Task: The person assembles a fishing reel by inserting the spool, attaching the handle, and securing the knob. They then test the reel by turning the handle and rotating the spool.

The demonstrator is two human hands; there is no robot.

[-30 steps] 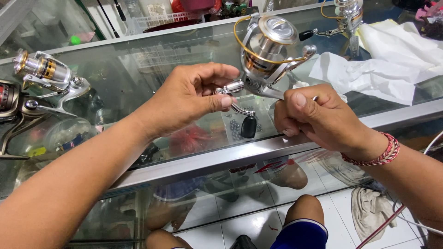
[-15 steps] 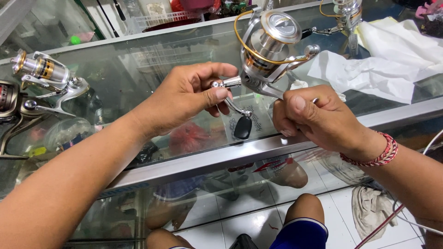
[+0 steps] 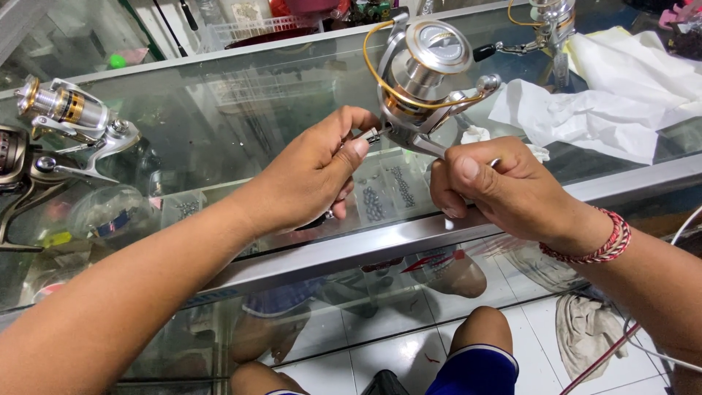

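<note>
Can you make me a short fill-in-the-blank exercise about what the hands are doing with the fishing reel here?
1. The right hand grips the foot of a silver ____ reel held over the glass counter.
2. The left hand pinches the reel's ____.
3. A red braided ____ circles the right wrist.
4. A second reel lies on the counter beyond the ____ forearm.

Missing words: fishing; handle; bracelet; left
</note>
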